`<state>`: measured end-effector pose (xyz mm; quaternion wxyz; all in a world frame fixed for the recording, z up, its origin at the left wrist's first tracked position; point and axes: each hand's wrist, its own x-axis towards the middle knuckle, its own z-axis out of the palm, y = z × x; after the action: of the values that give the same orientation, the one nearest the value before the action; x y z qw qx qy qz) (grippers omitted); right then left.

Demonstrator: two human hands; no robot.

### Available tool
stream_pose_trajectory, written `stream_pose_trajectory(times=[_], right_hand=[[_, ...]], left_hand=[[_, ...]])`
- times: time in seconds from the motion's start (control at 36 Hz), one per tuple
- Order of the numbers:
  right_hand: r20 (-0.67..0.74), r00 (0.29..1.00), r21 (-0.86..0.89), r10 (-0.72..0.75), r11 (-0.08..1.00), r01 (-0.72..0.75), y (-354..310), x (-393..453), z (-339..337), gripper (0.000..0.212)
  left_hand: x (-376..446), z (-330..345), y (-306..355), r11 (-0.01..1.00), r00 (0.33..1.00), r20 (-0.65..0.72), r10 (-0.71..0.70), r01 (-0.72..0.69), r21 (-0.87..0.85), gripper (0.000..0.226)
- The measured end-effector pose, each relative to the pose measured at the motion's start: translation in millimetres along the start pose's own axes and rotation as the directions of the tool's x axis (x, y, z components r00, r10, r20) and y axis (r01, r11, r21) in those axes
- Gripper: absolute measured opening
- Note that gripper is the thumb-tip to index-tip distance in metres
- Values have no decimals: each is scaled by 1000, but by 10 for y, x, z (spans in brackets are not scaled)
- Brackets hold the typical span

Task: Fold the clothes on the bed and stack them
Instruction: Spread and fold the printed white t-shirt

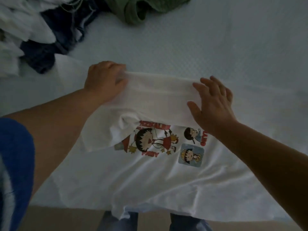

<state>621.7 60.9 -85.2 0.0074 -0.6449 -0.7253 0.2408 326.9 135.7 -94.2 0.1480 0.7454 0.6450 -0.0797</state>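
Two hands: left hand pinches one white T-shirt; right hand presses flat.

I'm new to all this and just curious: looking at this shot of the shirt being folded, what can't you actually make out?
Head view only:
- Left hand: fingertips tucked under the white T-shirt fold.
- The shirt's print: top covered by the folded flap; lettering too blurred to read.
- Pile of clothes: cut off by the top and left edges.
- Green garment: cut off by the top edge.
- Right hand: its palm faces down.
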Motion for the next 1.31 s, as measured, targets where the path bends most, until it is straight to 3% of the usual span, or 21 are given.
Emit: stream_pose_trajectory(times=[0.11, 0.25, 0.36, 0.47, 0.53, 0.58, 0.64, 0.69, 0.78, 0.89, 0.97, 1.06, 1.11, 1.17, 1.22, 1.31], right_hand=[[-64, 997, -9, 40, 999, -41, -247, 397, 69, 55], [62, 997, -189, 53, 981, -41, -355, 746, 57, 44], [36, 995, -130, 96, 987, -91, -378, 911, 0, 31], [-44, 989, -151, 139, 978, -144, -454, 998, 98, 27], [-128, 977, -141, 171, 972, -188, -545, 960, 170, 30], [-198, 973, -84, 120, 987, -139, -711, 848, 245, 40], [-176, 984, -92, -15, 996, -1, -893, 701, 355, 49], [-28, 995, -156, -93, 984, 87, -993, 591, 485, 58], [155, 988, -294, -18, 954, 63, -902, 615, 615, 67], [169, 986, -350, -8, 934, 68, -851, 665, 669, 67], [41, 999, -205, 31, 979, -22, -1066, 488, 630, 69], [-111, 989, 72, 95, 994, -87, -1366, 124, 613, 43], [-51, 978, 203, 201, 961, -186, -1533, -147, 681, 25], [91, 929, 297, 359, 881, -369, -1650, -301, 760, 25], [208, 849, 368, 486, 765, -528, -1725, -312, 813, 32], [253, 765, 489, 592, 604, -629, -1762, -161, 815, 27]], left_hand=[[227, 1, -433, 1000, 999, 36, 24, -25, 11, 44], [369, -43, -687, 984, 996, 73, 56, -43, -176, 25], [408, -31, -771, 957, 995, -80, 51, -72, -280, 19], [413, 107, -799, 991, 980, -194, -43, 17, -134, 27], [359, 150, -728, 979, 958, -260, -120, 71, -190, 32], [224, 150, -630, 960, 933, -346, -100, 0, -280, 45], [20, 204, -539, 951, 910, -413, 32, -155, -268, 47], [-226, 333, -498, 954, 933, -326, 154, -226, -196, 46], [-420, 521, -657, 980, 986, -75, 150, -158, -120, 59], [-321, 581, -814, 988, 989, 37, 146, -143, -58, 72], [-282, 480, -776, 975, 990, 46, 131, -120, -187, 67], [-457, 217, -775, 894, 993, -117, 22, -72, -442, 42], [-758, 107, -796, 857, 966, -223, -132, -1, -515, 29], [-1116, 130, -801, 842, 931, -234, -281, 123, -525, 26], [-1419, 234, -796, 736, 876, -83, -476, 345, -582, 33], [-1591, 346, -774, 367, 666, 270, -695, 652, -663, 42]])
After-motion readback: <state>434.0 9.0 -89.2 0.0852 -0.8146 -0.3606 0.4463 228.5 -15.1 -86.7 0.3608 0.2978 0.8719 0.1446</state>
